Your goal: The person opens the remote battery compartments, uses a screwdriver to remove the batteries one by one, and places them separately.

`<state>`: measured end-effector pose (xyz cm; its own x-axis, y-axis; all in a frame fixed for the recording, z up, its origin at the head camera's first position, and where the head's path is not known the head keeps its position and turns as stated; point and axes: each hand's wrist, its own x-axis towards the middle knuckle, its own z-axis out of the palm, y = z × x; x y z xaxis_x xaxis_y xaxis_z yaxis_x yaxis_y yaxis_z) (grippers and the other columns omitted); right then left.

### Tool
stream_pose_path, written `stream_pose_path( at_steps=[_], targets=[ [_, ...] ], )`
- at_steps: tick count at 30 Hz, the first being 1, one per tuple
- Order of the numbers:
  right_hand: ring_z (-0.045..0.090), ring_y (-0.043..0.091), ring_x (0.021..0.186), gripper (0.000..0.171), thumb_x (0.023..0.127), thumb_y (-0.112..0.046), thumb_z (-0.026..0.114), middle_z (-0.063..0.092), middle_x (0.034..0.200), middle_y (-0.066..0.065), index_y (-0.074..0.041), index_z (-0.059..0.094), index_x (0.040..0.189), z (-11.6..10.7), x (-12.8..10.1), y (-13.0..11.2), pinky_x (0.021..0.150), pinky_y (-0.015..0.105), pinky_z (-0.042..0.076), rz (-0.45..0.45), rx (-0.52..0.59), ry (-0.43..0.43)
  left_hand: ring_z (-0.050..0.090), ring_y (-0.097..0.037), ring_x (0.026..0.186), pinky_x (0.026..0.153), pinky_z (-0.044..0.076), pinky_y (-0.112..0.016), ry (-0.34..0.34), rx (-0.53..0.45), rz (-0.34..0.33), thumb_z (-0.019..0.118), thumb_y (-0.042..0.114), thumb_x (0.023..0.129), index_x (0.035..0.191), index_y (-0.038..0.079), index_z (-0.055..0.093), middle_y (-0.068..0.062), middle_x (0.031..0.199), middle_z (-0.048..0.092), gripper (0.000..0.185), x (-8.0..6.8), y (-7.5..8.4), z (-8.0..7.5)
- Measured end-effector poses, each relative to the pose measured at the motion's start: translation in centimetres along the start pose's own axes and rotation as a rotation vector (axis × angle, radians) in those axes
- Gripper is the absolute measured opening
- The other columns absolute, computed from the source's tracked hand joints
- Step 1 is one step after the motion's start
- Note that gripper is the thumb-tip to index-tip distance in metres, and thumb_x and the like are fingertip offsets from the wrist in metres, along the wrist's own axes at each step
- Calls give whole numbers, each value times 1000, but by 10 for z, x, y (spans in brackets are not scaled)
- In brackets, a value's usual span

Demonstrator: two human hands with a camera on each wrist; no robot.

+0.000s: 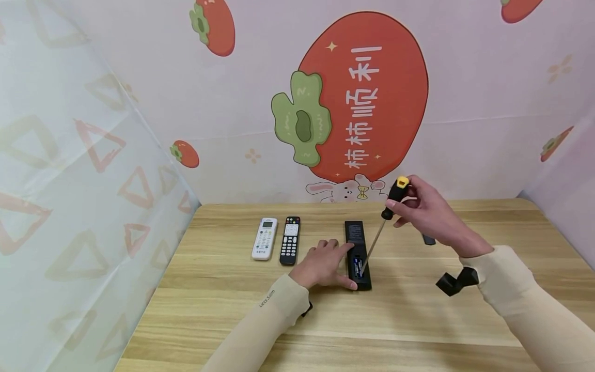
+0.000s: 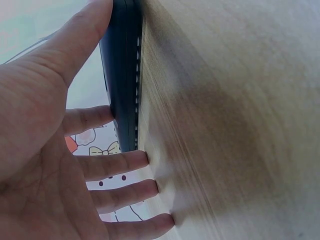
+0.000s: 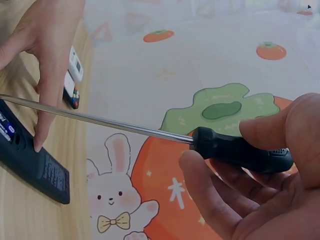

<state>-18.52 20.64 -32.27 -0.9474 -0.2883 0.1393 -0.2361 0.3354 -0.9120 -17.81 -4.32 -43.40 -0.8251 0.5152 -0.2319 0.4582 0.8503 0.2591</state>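
A black remote control (image 1: 355, 235) lies face down on the table with its battery compartment uncovered and blue batteries (image 1: 358, 267) inside. My left hand (image 1: 321, 264) presses on it with extended thumb and index finger, while the other fingertips touch the tabletop in the left wrist view. In my right hand (image 1: 429, 212) is a screwdriver (image 3: 240, 150) with a black handle and yellow end, held between thumb and fingers. Its long metal shaft (image 1: 374, 242) slants down to the battery compartment. Whether the tip touches a battery is too small to tell.
Left of my left hand lie a white remote control (image 1: 264, 238) and a black one with white buttons (image 1: 290, 241). A small dark piece (image 1: 428, 239) sits partly hidden behind my right wrist. The wooden table (image 1: 209, 310) meets a patterned backdrop (image 1: 232, 181) at the back.
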Motion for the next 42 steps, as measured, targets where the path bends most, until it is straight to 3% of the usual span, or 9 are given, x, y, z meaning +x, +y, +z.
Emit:
stream_pose_path(
  at_steps=[13, 27, 37, 42],
  targets=[
    [71, 25, 92, 30, 102, -3, 59, 53, 107, 25, 5, 40, 123, 0, 1, 8, 77, 44, 60, -74, 38, -132, 41, -33, 138, 107, 39, -55, -7, -3, -1, 77, 67, 78, 159, 28, 35, -10, 152, 44, 98, 1, 0, 1],
    [70, 34, 94, 35, 99, 1, 62, 52, 110, 22, 2, 43, 129, 4, -2, 4, 73, 40, 61, -148, -32, -181, 41, -33, 137, 106, 41, -55, -4, 7, 0, 77, 68, 77, 158, 28, 36, -10, 152, 44, 99, 1, 0, 1],
    [66, 29, 85, 38, 93, -12, 75, 58, 103, 13, -6, 50, 121, 6, -4, 0, 69, 33, 59, -138, -188, -124, 44, -32, 133, 104, 43, -53, 1, 12, 2, 77, 68, 76, 158, 27, 37, -10, 149, 47, 100, 1, 0, 3],
    [62, 25, 77, 33, 89, -29, 81, 63, 92, 8, -9, 61, 104, 6, -2, -1, 62, 33, 54, -79, -292, -69, 44, -33, 133, 103, 43, -54, 4, 14, 5, 77, 68, 77, 158, 27, 37, -10, 149, 47, 99, 1, 1, 1]
  ],
)
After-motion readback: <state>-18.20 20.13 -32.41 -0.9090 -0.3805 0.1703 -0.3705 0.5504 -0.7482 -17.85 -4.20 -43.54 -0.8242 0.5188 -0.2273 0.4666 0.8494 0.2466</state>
